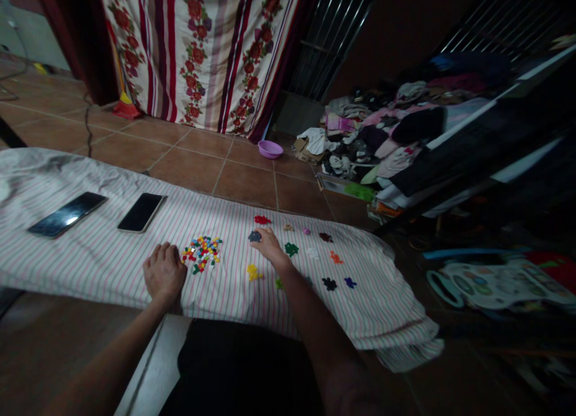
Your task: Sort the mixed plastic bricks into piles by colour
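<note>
My left hand (pixel 165 269) rests on the striped cloth (pixel 216 299), its fingers laid down just left of a mixed pile of small coloured pieces (pixel 201 254). Over a dark grey pile (pixel 254 236) my right hand (pixel 269 245) is closed, fingertips touching the pile; anything between them is too small to make out. Around it lie single-colour piles: red (pixel 261 220), dark green (pixel 291 248), yellow (pixel 254 272), light green (pixel 279 283), white (pixel 312 253), orange (pixel 335 257), black (pixel 329 283), blue (pixel 350 282), brown (pixel 326 237), beige (pixel 288 227) and pink (pixel 306 231). My right forearm partly covers another greyish pile.
Two phones, one larger (pixel 68 215) and one smaller (pixel 142 212), lie on the cloth's left part. Beyond the cloth, a purple basin (pixel 270 149) stands on the tiled floor before a flowered curtain (pixel 193 56). Heaped clothes (pixel 387 125) fill the right background.
</note>
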`<state>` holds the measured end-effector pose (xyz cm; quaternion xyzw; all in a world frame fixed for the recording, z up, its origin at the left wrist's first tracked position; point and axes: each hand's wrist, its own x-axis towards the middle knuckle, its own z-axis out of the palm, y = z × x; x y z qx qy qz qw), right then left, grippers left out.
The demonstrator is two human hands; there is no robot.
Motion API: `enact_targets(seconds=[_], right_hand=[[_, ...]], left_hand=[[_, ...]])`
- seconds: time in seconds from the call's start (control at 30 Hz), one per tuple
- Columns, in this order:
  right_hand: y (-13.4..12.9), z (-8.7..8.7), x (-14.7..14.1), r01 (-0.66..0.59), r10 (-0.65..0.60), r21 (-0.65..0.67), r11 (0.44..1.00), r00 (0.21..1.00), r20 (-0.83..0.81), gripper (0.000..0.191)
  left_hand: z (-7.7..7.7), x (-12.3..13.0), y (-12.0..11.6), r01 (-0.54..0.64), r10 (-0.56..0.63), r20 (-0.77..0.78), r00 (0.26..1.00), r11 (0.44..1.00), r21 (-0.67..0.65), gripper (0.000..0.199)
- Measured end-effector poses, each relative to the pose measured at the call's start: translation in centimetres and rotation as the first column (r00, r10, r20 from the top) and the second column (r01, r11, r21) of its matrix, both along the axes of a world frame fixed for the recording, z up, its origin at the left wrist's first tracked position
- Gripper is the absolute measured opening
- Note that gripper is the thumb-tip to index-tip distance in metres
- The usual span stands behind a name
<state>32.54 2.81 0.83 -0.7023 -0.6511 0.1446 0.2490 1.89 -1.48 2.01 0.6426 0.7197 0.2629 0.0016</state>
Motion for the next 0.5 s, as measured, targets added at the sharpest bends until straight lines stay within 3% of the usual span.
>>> enact_targets(seconds=[0.5], right_hand=[[1.6, 0.4, -0.7, -0.009, 0.008, -0.039, 0.999, 1.000, -0.026, 0.048]], left_hand=[[-0.3, 0.0, 0.2, -0.007, 0.007, -0.029, 1.000, 1.000, -0.001, 0.032]])
